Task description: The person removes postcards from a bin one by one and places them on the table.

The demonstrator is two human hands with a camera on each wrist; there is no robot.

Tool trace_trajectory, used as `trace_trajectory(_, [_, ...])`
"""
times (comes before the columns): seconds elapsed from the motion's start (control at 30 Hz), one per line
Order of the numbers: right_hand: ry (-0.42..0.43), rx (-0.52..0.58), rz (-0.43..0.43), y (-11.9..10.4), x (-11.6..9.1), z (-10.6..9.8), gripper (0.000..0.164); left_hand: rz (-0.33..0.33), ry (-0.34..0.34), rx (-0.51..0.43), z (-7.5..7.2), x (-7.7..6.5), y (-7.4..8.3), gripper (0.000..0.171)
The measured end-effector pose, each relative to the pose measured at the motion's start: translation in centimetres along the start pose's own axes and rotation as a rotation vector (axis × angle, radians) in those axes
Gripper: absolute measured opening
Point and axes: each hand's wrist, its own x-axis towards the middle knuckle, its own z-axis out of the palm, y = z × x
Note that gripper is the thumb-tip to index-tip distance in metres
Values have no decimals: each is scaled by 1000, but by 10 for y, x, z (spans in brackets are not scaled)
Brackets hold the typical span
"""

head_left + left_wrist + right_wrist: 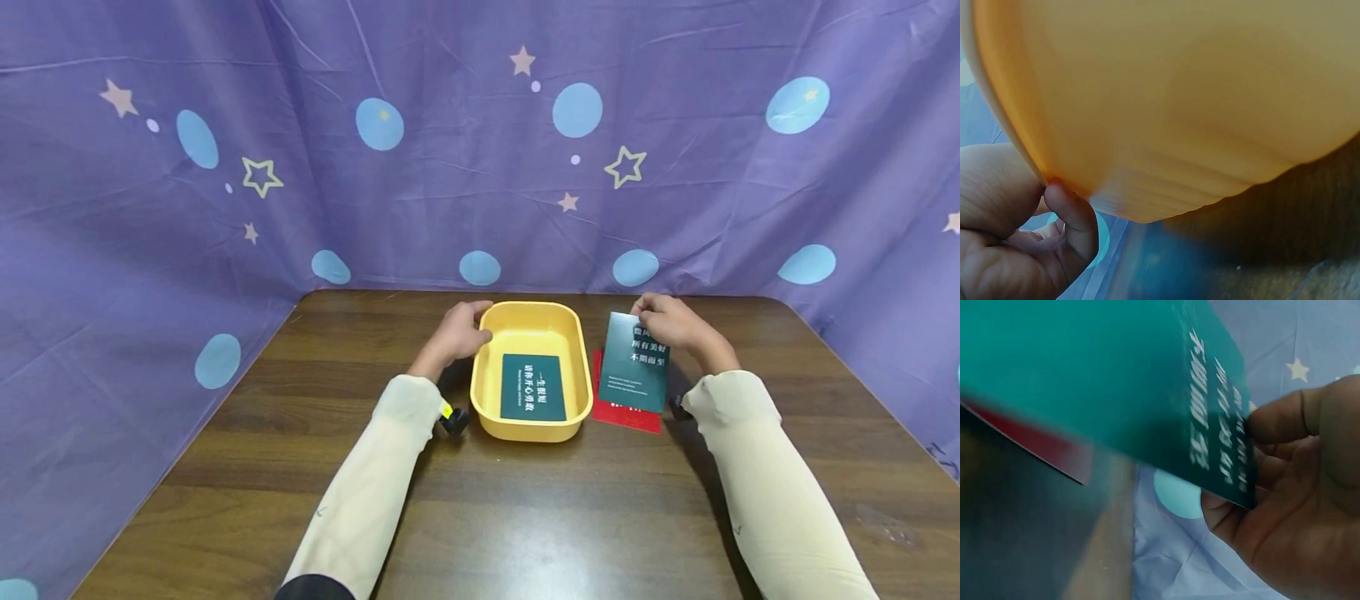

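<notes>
Right fingers: thumb and fingers (1282, 422) of the right hand (675, 323) pinch the green card (628, 375) near its top edge, thumb on the printed face, other fingertips behind it.
Left fingers: the left hand (459, 336) pinches the far left part of the rim of the yellow tub (531, 430), one fingertip against the outer wall; how firmly it presses, I cannot tell.
Held card: hangs tilted from the right fingers toward the wearer, white writing facing up; its lower part overlaps the red card (628, 419), and whether the two touch there is unclear.
Red card: on the table (525, 517), below and nearer the wearer than the right fingers, just beside the tub.
Edges: the far table edge runs just beyond both hands, with the purple curtain (450, 200) behind it.
Room: brown wood stretches from the tub's near wall toward the wearer, between the two pale sleeves (371, 475); more wood shows outside each hand.
Tub: stands upright between the hands, right of the left fingers, holding a second green card (534, 387) that lies printed side up in its nearer half, well apart from the left fingertips.
</notes>
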Motion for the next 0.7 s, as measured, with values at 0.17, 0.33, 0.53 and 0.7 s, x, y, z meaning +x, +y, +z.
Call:
trace_trajectory(0.17, [-129, -32, -1, 3, 0, 4, 24, -1, 8, 7, 1, 0, 0, 59])
trace_trajectory(0.33, [-278, -21, -16, 6, -1, 7, 38, -3, 2, 10, 0, 0, 1, 59])
trace_trajectory(0.53, [-376, -30, -15, 10, 4, 14, 63, 0, -4, 19, 0, 0, 0, 60])
trace_trajectory(0.7, [-382, -72, -39, 10, 5, 17, 62, -1, 0, 24, 0, 0, 1, 60])
